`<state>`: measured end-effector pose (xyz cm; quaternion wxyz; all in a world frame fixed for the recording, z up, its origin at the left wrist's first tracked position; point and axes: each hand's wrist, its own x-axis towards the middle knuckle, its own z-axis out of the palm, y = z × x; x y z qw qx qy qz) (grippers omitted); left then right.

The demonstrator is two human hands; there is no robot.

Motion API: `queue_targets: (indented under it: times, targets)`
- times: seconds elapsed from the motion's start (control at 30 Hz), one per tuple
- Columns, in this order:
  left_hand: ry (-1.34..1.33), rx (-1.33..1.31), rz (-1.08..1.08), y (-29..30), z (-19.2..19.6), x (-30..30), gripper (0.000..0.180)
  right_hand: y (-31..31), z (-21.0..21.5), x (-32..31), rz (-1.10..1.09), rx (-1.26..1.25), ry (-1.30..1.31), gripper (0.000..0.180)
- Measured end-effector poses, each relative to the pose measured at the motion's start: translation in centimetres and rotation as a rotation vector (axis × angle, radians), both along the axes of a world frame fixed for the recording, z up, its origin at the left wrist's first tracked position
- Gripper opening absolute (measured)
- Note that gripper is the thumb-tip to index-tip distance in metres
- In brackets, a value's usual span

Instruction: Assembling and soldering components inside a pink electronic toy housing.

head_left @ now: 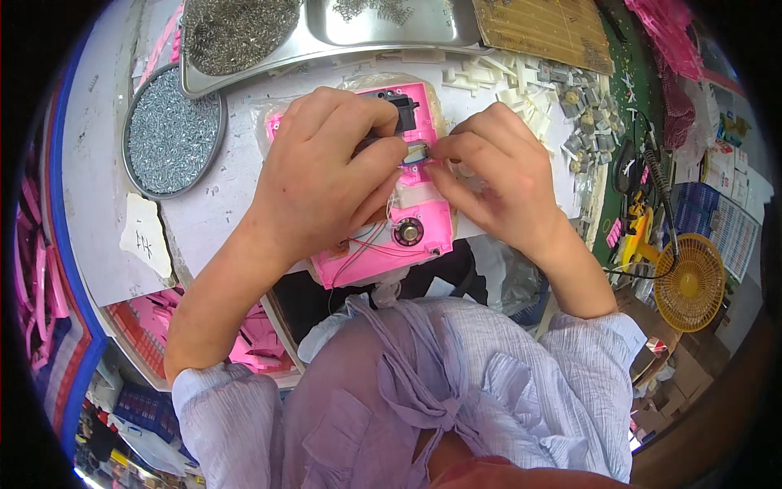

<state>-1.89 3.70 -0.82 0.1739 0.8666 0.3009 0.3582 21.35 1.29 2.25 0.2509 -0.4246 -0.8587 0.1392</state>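
A pink plastic housing lies at the table's near edge, its inside facing up. In it sit a round black speaker, thin wires, and a black part near the top. My left hand bends over the left half of the housing, thumb and forefinger pressed at a small metallic cylindrical part. From the other side my right hand reaches that same part, thumb and forefinger pinched at its right end. My left hand hides much of the housing's left side.
A round tray of screws stands at the left, a metal tray of springs at the back. White plastic pieces and grey parts lie back right, beside cardboard. A yellow fan is far right; pink parts are lower left.
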Motion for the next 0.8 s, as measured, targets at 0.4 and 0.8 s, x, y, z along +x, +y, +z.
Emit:
queue_targets:
  times: [0.4,0.8]
  targets:
    - [-0.015,0.024,0.037,0.3,0.1,0.3,0.012,1.6,1.0,-0.6,0.204,0.129,-0.243,0.016]
    - [0.014,-0.029,0.024,0.2,0.4,0.2,0.023,-0.2,-0.3,3.0,-0.336,-0.313,0.22,0.008]
